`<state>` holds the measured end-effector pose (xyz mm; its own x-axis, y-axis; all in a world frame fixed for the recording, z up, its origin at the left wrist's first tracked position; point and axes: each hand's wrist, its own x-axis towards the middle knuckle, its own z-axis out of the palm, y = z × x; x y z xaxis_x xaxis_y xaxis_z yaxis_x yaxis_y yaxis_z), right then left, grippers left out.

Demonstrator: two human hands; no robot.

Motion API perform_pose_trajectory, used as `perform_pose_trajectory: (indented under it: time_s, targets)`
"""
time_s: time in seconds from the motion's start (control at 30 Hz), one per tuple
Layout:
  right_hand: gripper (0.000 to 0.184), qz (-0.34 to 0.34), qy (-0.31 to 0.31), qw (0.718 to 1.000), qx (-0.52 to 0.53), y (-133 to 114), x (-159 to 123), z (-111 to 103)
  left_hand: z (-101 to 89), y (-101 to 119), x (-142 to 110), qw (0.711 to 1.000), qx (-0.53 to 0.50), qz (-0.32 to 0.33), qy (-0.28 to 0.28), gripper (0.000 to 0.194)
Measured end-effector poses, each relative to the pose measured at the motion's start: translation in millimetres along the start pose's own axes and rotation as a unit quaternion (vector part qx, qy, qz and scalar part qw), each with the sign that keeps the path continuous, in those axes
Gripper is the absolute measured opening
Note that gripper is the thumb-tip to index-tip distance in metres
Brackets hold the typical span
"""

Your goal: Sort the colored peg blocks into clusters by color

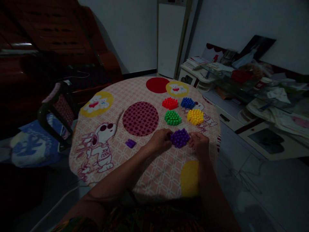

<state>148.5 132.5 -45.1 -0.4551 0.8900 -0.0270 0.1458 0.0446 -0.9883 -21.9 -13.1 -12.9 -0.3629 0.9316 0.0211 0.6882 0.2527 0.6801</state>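
Observation:
A tight cluster of purple pegs with rounded tops [180,138] stands upright on the tablecloth between my two hands. My left hand [161,140] has its fingers curled in against the cluster's left side. On the other side, my right hand [200,143] pinches at the right edge with thumb and fingers together. Hidden fingertips make it hard to see which single pegs they grip. A few loose purple pegs [130,143] lie on their sides, left of my left hand. Beyond the purple cluster stand groups of green pegs [172,118], yellow pegs [195,117], red pegs [170,103] and blue pegs [187,103].
The round table wears a patterned cloth [149,170] with cartoon figures. A chair [59,112] stands at the left, near a wooden sofa [106,54]. Along the right runs a low cabinet [263,141] heaped with papers and bags. A white door-like panel [170,38] stands behind.

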Motion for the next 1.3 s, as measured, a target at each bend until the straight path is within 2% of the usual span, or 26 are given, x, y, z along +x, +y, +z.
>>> perform_pose_trajectory:
  time_s: [0.3,0.43,0.5,0.6,0.73,0.83,0.93,1.03,1.13,1.3]
  targets:
    - [0.03,-0.012,-0.006,1.0,0.003,1.3,-0.7,-0.4,6.3,-1.0,-1.7,0.999,-0.029,-0.021,0.001,0.049]
    - [0.032,-0.002,-0.006,1.0,0.003,4.7,0.0,-1.1,1.7,0.7,-2.0,0.999,-0.027,-0.019,-0.001,0.051]
    - [0.033,0.001,-0.005,1.0,0.006,4.9,-0.1,-1.0,-7.9,-1.5,-3.6,1.0,-0.023,-0.016,0.011,0.05]
    - [0.033,0.0,-0.005,1.0,0.006,3.3,-0.9,-0.3,-34.8,-12.5,-11.8,0.998,0.004,-0.028,0.059,0.045]
    - [0.032,0.0,-0.004,1.0,0.003,0.4,-1.7,0.7,-81.1,-38.0,-37.1,0.982,0.118,-0.104,0.107,0.037]
    - [0.032,-0.003,-0.002,1.0,0.001,-0.7,-2.0,0.9,-103.9,-57.5,-60.5,0.965,0.198,-0.16,0.069,0.035]
    - [0.033,-0.006,-0.001,1.0,-0.001,-0.6,-2.0,0.9,-109.6,-70.8,-77.9,0.954,0.215,-0.208,0.0,0.029]
    - [0.033,-0.006,-0.003,1.0,-0.003,0.3,-1.4,0.6,-106.5,-76.2,-85.6,0.965,0.185,-0.18,-0.041,0.019]
    - [0.031,-0.013,-0.006,1.0,-0.005,1.2,-0.7,0.4,-104.3,-74.4,-85.1,0.977,0.152,-0.139,-0.054,0.016]
    - [0.032,-0.018,-0.009,1.0,-0.005,3.5,0.1,0.1,-98.1,-58.7,-66.0,0.993,0.086,-0.084,0.007,0.019]
